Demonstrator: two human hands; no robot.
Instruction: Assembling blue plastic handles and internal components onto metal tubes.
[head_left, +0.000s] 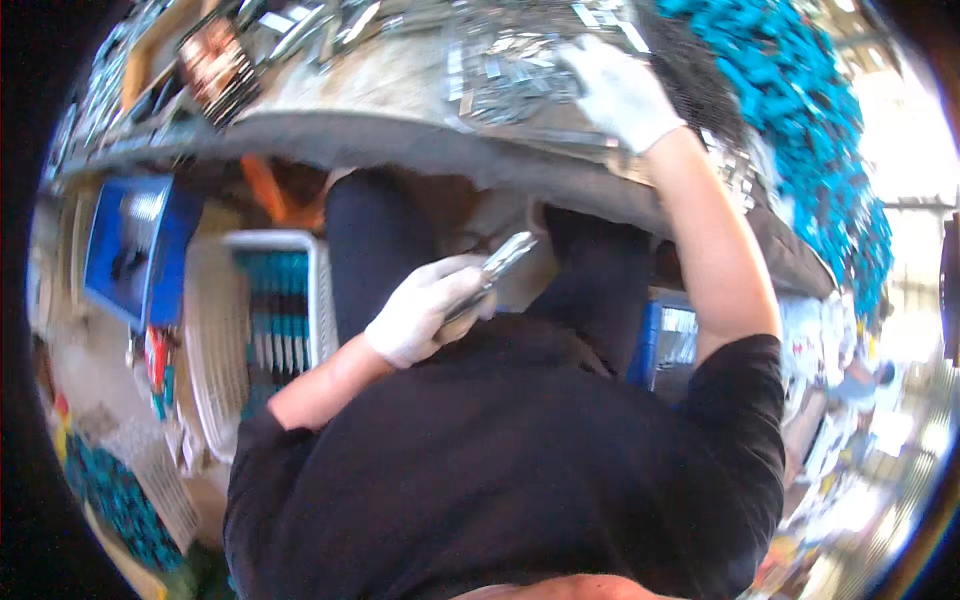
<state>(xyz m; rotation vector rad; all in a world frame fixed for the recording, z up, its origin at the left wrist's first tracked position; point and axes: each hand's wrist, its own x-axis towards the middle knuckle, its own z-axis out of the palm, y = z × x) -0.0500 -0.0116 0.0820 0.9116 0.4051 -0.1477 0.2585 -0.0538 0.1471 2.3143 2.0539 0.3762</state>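
My left hand (428,312), in a white glove, is closed in front of my body. A slim, shiny silver metal piece (510,256) sticks up and to the right out of its grip; whether it is one piece or a few together I cannot make out. My right hand (622,92), also gloved in white, is stretched forward over the bench. Its fingertips are at the right edge of a pile of small flat metal parts (515,88), blurred, so I cannot see whether they hold one.
Teal pieces (790,90) are heaped at the bench's right. A dark rectangular object (217,68) lies at the left. Beneath the bench edge (330,138) are a white crate (318,300) holding teal-handled items and a blue bin (165,270). Another blue container (650,335) is beside my right leg.
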